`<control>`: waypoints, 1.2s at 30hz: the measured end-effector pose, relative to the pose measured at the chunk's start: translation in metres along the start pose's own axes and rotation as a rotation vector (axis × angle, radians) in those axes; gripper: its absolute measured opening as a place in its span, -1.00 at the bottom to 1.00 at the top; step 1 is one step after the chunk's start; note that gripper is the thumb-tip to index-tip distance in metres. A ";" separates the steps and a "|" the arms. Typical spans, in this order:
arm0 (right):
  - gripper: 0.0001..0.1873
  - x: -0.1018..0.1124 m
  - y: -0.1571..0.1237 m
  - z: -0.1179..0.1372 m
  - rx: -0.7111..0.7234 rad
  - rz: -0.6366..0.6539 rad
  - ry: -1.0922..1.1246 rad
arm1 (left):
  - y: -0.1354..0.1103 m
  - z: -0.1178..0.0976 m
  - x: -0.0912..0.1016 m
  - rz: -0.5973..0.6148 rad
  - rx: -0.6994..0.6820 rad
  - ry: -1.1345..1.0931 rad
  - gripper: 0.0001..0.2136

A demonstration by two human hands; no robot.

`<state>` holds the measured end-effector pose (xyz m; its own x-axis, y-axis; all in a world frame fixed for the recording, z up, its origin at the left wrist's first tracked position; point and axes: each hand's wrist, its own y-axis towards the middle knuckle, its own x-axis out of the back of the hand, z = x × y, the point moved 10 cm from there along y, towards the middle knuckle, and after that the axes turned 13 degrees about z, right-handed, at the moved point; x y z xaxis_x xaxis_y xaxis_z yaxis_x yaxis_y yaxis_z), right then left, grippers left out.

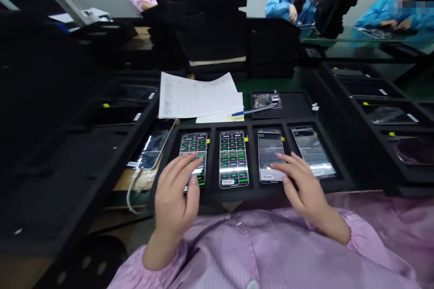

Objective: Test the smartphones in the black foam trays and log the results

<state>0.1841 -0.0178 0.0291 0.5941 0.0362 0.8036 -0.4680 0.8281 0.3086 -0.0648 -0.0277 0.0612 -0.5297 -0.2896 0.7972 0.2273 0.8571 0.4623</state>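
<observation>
A black foam tray point(252, 189) in front of me holds several lit phones side by side. My left hand point(178, 189) lies over the leftmost phone point(194, 144), fingers stretched out and touching its green-grid screen. Beside it is a second phone point(232, 158) with the same green grid. My right hand point(300, 180) rests open, its fingertips on the lower part of the third phone point(269, 151). A fourth phone point(312, 149) lies at the tray's right end, untouched. Neither hand holds anything.
Papers point(198, 95) and a blue pen point(249, 111) lie behind the tray. Black trays with phones line the left point(118, 115) and right point(389, 115). A stack of black trays point(210, 31) stands at the back. Other people in pink and blue coats work across the table.
</observation>
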 end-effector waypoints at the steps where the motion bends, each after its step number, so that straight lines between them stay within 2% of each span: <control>1: -0.61 -0.008 0.004 0.007 0.037 0.049 0.024 | -0.005 0.007 0.001 0.014 0.011 0.010 -0.68; 4: -0.59 -0.035 0.020 0.032 0.152 0.225 0.053 | -0.016 0.024 -0.001 0.095 0.012 0.055 -0.69; 7: -0.61 -0.060 0.036 0.045 0.179 0.355 0.014 | -0.019 0.040 -0.014 0.275 -0.021 0.093 -0.68; 9: -0.58 -0.065 0.044 0.041 0.116 0.348 -0.057 | -0.019 0.056 -0.022 0.381 0.009 0.140 -0.63; 10: -0.55 -0.064 0.046 0.039 0.082 0.319 -0.089 | -0.018 0.065 -0.023 0.396 0.055 0.174 -0.60; 13: -0.51 -0.054 0.041 0.038 0.083 0.217 -0.102 | -0.019 0.084 -0.012 0.334 0.199 0.238 -0.52; 15: -0.54 -0.047 0.032 0.045 0.157 0.162 -0.069 | -0.022 0.079 -0.005 0.281 0.177 0.194 -0.49; 17: -0.57 -0.044 0.023 0.052 0.225 0.144 -0.052 | -0.028 0.063 0.002 0.225 0.080 0.119 -0.49; 20: -0.59 -0.051 0.017 0.055 0.252 0.211 -0.075 | -0.039 0.037 0.008 0.157 -0.069 0.056 -0.53; 22: -0.60 -0.053 0.016 0.055 0.256 0.221 -0.087 | -0.045 0.023 0.004 0.151 -0.150 0.062 -0.57; 26: -0.60 -0.035 0.010 0.051 0.277 0.095 -0.057 | -0.047 0.013 -0.013 0.214 -0.203 0.149 -0.63; 28: -0.61 -0.022 0.004 0.044 0.256 0.028 -0.049 | -0.046 0.014 -0.018 0.252 -0.188 0.179 -0.65; 30: -0.63 -0.007 -0.001 0.032 0.207 -0.054 -0.052 | -0.044 0.014 -0.015 0.250 -0.196 0.170 -0.63; 33: -0.70 0.012 -0.007 0.007 0.093 -0.144 -0.068 | -0.039 0.014 -0.002 0.184 -0.213 0.126 -0.53; 36: -0.73 0.018 -0.006 -0.018 -0.025 -0.144 -0.093 | -0.027 0.013 0.010 0.093 -0.215 0.081 -0.46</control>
<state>0.2096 -0.0118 0.0329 0.5906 -0.1350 0.7956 -0.3649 0.8347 0.4125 -0.0866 -0.0484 0.0513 -0.4334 -0.2541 0.8647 0.4454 0.7737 0.4506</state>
